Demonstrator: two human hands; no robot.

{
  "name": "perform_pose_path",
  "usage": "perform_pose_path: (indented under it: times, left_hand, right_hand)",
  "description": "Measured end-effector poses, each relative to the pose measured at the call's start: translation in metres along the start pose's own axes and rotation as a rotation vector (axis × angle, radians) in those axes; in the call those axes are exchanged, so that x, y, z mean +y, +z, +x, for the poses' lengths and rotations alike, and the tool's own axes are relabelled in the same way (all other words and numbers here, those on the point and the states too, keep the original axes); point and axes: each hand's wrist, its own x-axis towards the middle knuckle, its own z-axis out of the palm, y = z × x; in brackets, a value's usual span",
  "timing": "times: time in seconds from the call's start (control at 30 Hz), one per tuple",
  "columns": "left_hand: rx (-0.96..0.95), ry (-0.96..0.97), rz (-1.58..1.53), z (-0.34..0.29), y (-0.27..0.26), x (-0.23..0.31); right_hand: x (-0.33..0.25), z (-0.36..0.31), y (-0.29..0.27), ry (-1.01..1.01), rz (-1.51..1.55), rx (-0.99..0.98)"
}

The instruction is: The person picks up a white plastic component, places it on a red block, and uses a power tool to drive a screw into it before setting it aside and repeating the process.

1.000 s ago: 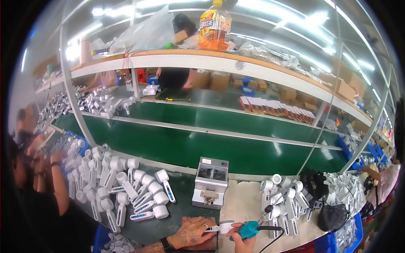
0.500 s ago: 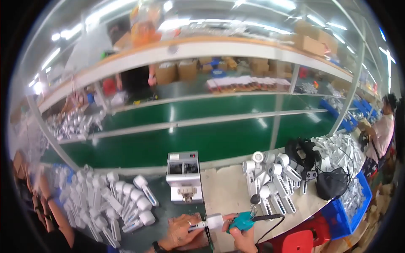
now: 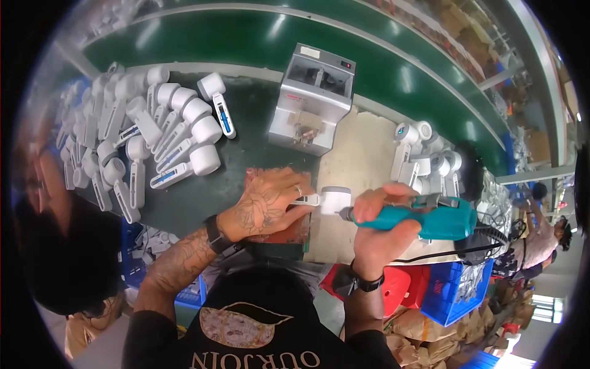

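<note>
My left hand [image 3: 267,206] is closed over the handle of a white handheld device with a round grey-white head [image 3: 336,200], pressing it down against a reddish-brown mat [image 3: 279,237]. Most of the handle is hidden under the fingers; the head sticks out to the right. A teal electric screwdriver [image 3: 424,221] lies sideways in my right hand [image 3: 382,237], fingers wrapped round its front part. Its tip points left at the head's lower right edge; whether it touches, I cannot tell.
A grey machine [image 3: 311,101] stands behind my hands. Many similar devices [image 3: 178,129] lie in a pile at left, more [image 3: 424,157] at right. A blue crate [image 3: 456,289] and red stool [image 3: 393,289] sit at lower right. Another person [image 3: 67,246] works at left.
The view has tipped downward. The screwdriver, earlier held upright-ish near a hanging cord, now lies level with its tip at the device's head. My left hand still holds the device.
</note>
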Motion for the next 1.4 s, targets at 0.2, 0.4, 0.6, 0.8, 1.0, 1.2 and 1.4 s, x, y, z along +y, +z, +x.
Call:
perform_pose_path:
  times: [0.2,0.4,0.6,0.8,1.0,1.2,1.4]
  left_hand:
    - [-0.096,0.004,0.055,0.001,-0.012,-0.015]
    - [-0.115,0.034,0.073,-0.006,-0.013,-0.024]
    - [-0.073,0.049,0.042,-0.01,-0.007,-0.03]
    - [-0.073,0.038,0.047,-0.014,-0.007,-0.032]
    - [-0.029,0.039,0.049,-0.011,-0.006,-0.029]
    - [-0.043,-0.014,0.055,-0.009,-0.005,-0.03]
    - [-0.015,-0.003,0.045,-0.005,-0.014,-0.024]
  right_hand:
    - [0.025,0.045,0.048,-0.165,-0.016,-0.124]
    - [0.058,0.094,0.079,-0.232,-0.265,-0.183]
    - [0.083,0.097,0.081,-0.198,-0.242,-0.231]
    - [0.068,0.074,0.077,-0.082,-0.229,-0.218]
    - [0.036,0.037,0.05,-0.009,-0.183,-0.209]
    - [0.042,0.031,0.041,0.031,-0.19,-0.199]
    - [0.048,0.027,0.038,0.021,-0.187,-0.229]
